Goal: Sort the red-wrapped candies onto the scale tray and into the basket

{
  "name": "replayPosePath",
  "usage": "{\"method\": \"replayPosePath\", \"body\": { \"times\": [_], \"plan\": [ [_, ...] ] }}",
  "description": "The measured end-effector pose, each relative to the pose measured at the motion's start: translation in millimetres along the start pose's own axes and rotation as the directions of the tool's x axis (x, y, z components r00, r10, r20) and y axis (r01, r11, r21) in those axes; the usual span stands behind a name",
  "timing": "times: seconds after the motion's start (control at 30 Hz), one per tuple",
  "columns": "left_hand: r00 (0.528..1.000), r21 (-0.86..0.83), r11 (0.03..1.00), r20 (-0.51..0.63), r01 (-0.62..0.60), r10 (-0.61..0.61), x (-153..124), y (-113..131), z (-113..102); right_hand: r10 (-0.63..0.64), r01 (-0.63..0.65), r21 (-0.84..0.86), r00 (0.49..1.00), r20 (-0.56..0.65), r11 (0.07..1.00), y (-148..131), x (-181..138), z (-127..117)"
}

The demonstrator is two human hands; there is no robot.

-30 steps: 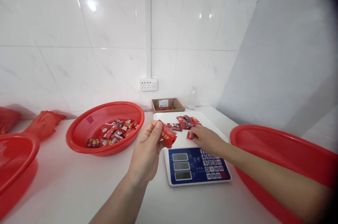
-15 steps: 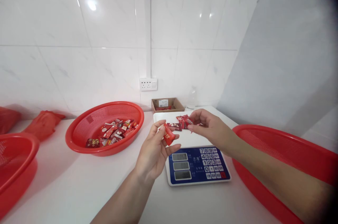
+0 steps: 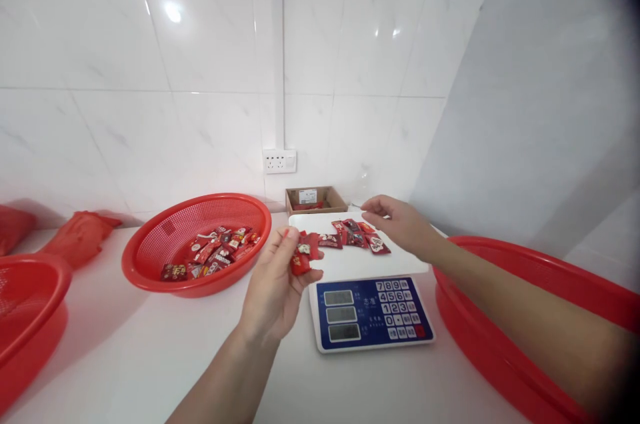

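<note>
Small red wrapped packets (image 3: 304, 254), which look like candy, are pinched between the thumb and fingers of my left hand (image 3: 273, 284), over the left side of the scale. Several red and dark red packets (image 3: 356, 234) lie in a loose group on the white pan (image 3: 350, 267) of a digital scale. My right hand (image 3: 400, 221) hovers over the pan's far right side, just beyond those packets. Its fingers are loosely bent and apart, with nothing visible in them. Below the pan is the scale's blue keypad and display panel (image 3: 373, 314).
A red perforated basket (image 3: 145, 244) with several packets stands to the left. Another red basket (image 3: 35, 264) is at the left edge, and a larger red one (image 3: 480, 337) at right. Behind the scale are a cardboard box (image 3: 330, 197) and the wall. Red bags (image 3: 83, 234) lie back left.
My right hand has let go of a packet onto the pan and drawn back up and right. My left hand has moved slightly left, and more of its packets now show.
</note>
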State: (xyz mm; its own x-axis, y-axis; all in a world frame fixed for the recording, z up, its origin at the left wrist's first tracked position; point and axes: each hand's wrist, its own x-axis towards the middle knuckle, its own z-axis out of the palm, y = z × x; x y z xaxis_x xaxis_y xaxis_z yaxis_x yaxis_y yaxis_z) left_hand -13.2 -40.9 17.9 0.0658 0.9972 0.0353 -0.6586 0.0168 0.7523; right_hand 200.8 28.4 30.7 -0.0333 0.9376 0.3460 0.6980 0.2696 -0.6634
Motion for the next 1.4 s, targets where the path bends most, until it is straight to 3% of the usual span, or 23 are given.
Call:
{"method": "replayPosePath", "body": {
  "times": [0.1,0.23,0.53,0.77,0.97,1.17,1.3,1.4],
  "plan": [
    [0.998,-0.069,0.997,-0.051,-0.026,0.023,-2,11,-1,0.121,-0.095,-0.23,0.987,0.101,0.969,36,27,3],
    [0.998,-0.093,0.995,-0.06,-0.041,0.036,-8,17,1,0.145,-0.064,-0.437,0.977,0.154,0.897,63,55,20],
    [0.999,-0.074,0.997,0.03,-0.031,0.033,-13,16,3,0.199,-0.03,-0.65,0.961,0.189,0.76,54,85,54],
    [0.998,-0.052,0.998,0.044,-0.032,0.034,-15,17,4,0.239,-0.108,-0.637,0.963,0.123,0.763,57,89,65],
    [0.997,-0.056,0.998,0.063,-0.036,0.04,-16,19,4,0.253,-0.19,-0.53,0.966,0.049,0.826,48,86,47],
    [0.994,-0.05,0.998,0.102,-0.035,0.04,-18,17,4,0.217,-0.088,-0.461,0.947,0.235,0.883,24,55,27],
    [0.992,-0.046,0.999,0.124,-0.02,0.026,-19,15,5,0.221,-0.021,-0.467,0.9,0.377,0.884,17,27,33],
    [0.991,-0.039,0.999,0.133,-0.02,0.025,-21,15,5,0.222,0.01,-0.482,0.88,0.421,0.876,20,24,36]
  ]
}}
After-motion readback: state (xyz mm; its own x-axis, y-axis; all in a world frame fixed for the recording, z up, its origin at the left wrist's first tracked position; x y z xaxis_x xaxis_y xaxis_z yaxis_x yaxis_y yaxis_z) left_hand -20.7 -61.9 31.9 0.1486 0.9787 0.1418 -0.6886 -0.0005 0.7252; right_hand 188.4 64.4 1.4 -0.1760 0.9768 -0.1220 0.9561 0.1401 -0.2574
